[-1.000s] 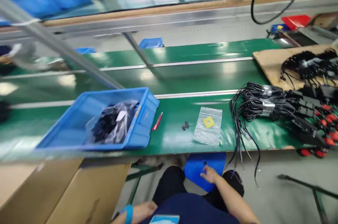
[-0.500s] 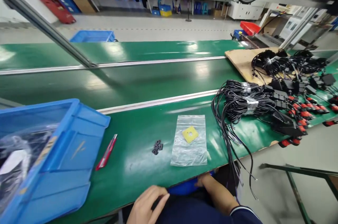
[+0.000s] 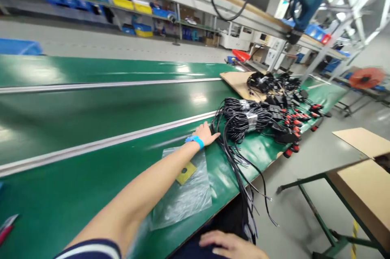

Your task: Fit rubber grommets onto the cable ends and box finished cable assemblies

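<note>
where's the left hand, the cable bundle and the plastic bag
left hand point(image 3: 206, 133), head view, back of the hand
cable bundle point(image 3: 240, 117), head view, coiled black wires
plastic bag point(image 3: 185, 200), head view, clear middle below the yellow piece

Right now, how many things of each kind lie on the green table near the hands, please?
Clear plastic bag: 1
Yellow square piece, inside the bag: 1
Bundle of black cables, just beyond the left hand: 1
Cardboard sheet: 1
Red-handled tool, at the left edge: 1
Total: 5
The right hand rests below the table edge.
</note>
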`<action>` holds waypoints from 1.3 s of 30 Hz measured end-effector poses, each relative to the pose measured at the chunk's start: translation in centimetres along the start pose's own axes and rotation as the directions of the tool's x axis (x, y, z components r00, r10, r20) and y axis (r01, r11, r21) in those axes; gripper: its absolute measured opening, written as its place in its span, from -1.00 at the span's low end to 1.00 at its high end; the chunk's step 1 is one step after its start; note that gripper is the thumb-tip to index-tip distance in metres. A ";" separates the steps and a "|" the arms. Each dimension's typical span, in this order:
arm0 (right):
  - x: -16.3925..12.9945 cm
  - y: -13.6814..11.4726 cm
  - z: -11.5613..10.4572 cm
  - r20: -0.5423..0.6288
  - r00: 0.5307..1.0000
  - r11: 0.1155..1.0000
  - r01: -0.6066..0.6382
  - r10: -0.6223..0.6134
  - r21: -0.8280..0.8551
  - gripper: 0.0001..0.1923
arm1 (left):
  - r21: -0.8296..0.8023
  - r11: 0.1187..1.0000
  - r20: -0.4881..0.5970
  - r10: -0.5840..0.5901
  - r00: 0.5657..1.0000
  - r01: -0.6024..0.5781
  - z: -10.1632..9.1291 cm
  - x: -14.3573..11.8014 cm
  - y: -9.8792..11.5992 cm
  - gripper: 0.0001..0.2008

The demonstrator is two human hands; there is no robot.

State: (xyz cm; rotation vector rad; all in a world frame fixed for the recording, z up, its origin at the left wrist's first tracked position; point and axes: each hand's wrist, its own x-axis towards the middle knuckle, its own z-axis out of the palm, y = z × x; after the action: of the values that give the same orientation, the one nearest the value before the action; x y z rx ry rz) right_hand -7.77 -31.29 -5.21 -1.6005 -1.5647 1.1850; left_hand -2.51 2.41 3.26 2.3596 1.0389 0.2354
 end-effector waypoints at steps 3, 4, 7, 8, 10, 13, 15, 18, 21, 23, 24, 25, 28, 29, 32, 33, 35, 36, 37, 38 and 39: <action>-4.9 -2.3 0.0 -0.206 0.972 0.979 -0.077 0.117 0.191 -0.56 | 0.022 0.995 -0.021 -0.094 0.995 0.094 2.6 2.8 2.5 -0.07; -6.2 -3.2 -0.3 -0.325 0.930 0.975 -0.109 0.169 0.194 -0.58 | 0.017 0.993 -0.019 -0.116 0.993 0.116 3.1 3.2 2.9 -0.14; -7.3 -6.2 -2.6 -0.638 0.762 0.988 -0.153 0.113 -0.008 -0.68 | -0.031 0.980 0.034 -0.196 0.980 0.197 3.3 3.7 3.1 -0.44; -6.5 -7.0 -3.8 -0.682 0.731 0.983 -0.139 0.022 -0.117 -0.73 | -0.057 0.972 0.065 -0.223 0.973 0.227 3.0 3.7 2.9 -0.51; -3.5 -8.4 -6.4 -0.681 0.706 0.931 -0.086 -0.195 -0.355 -0.79 | -0.125 0.953 0.143 -0.258 0.956 0.276 2.0 3.5 2.5 -0.57; 2.6 -9.2 -10.4 -0.571 0.715 0.810 -0.012 -0.403 -0.587 -0.81 | -0.277 0.905 0.285 -0.243 0.927 0.322 0.9 2.5 2.2 -0.64; 6.4 -9.1 -13.1 -0.543 0.715 0.774 -0.006 -0.440 -0.633 -0.76 | -0.402 0.844 0.363 -0.208 0.908 0.354 0.5 1.8 2.1 -0.66; 10.6 -8.4 -17.3 -0.507 0.728 0.721 -0.024 -0.462 -0.692 -0.67 | -0.578 0.711 0.413 -0.168 0.895 0.400 -0.2 1.0 2.0 -0.66; 13.6 -8.3 -21.3 -0.447 0.765 0.648 -0.050 -0.464 -0.760 -0.62 | -0.703 0.568 0.427 -0.144 0.893 0.428 -1.7 0.3 1.8 -0.65; 15.4 -8.6 -23.3 -0.380 0.804 0.582 -0.052 -0.458 -0.811 -0.58 | -0.755 0.486 0.442 -0.118 0.889 0.440 -2.6 -0.7 1.8 -0.67; 16.2 -8.7 -24.1 -0.331 0.828 0.542 -0.038 -0.453 -0.839 -0.54 | -0.772 0.452 0.453 -0.102 0.886 0.447 -2.8 -1.6 2.0 -0.69; 17.1 -8.8 -24.7 -0.269 0.854 0.499 -0.013 -0.445 -0.866 -0.50 | -0.784 0.422 0.466 -0.085 0.881 0.455 -2.7 -2.6 2.2 -0.72; 19.3 -8.3 -25.4 -0.043 0.918 0.374 0.118 -0.394 -0.920 -0.50 | -0.797 0.357 0.511 -0.030 0.859 0.487 -1.5 -6.8 3.1 -0.82; 19.8 -7.9 -25.4 0.033 0.930 0.343 0.168 -0.366 -0.924 -0.57 | -0.793 0.347 0.530 -0.010 0.848 0.500 -1.0 -8.4 3.3 -0.83; 20.2 -5.8 -25.3 0.192 0.941 0.295 0.275 -0.280 -0.915 -0.72 | -0.755 0.398 0.604 0.115 0.789 0.521 -0.8 -12.8 2.7 -0.77; 20.0 -5.1 -25.3 0.223 0.940 0.289 0.296 -0.259 -0.910 -0.72 | -0.755 0.476 0.595 0.211 0.776 0.451 -1.2 -14.1 2.0 -0.75; 19.5 -3.8 -25.5 0.276 0.932 0.285 0.337 -0.234 -0.897 -0.68 | -0.735 0.677 0.453 0.464 0.761 0.025 -2.5 -16.2 -0.4 -0.75; 19.3 -3.3 -25.7 0.301 0.926 0.286 0.359 -0.227 -0.889 -0.64 | -0.655 0.731 0.354 0.519 0.778 -0.190 -3.1 -17.0 -2.0 -0.72; 19.2 -3.0 -25.9 0.323 0.920 0.287 0.379 -0.223 -0.880 -0.61 | -0.531 0.778 0.251 0.523 0.814 -0.336 -3.7 -17.8 -3.6 -0.67; 19.2 -2.9 -26.1 0.345 0.913 0.289 0.398 -0.220 -0.871 -0.61 | -0.391 0.834 0.150 0.475 0.867 -0.389 -4.0 -18.4 -5.4 -0.61; 19.2 -2.9 -26.2 0.365 0.905 0.291 0.417 -0.219 -0.861 -0.62 | -0.256 0.888 0.065 0.409 0.910 -0.381 -4.1 -19.1 -7.1 -0.53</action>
State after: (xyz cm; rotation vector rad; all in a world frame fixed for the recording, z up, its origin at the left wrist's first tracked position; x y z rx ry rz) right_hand 12.54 -7.86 4.89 -1.6125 -2.8398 0.0627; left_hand -21.58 -5.77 3.89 2.3085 0.4337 0.3467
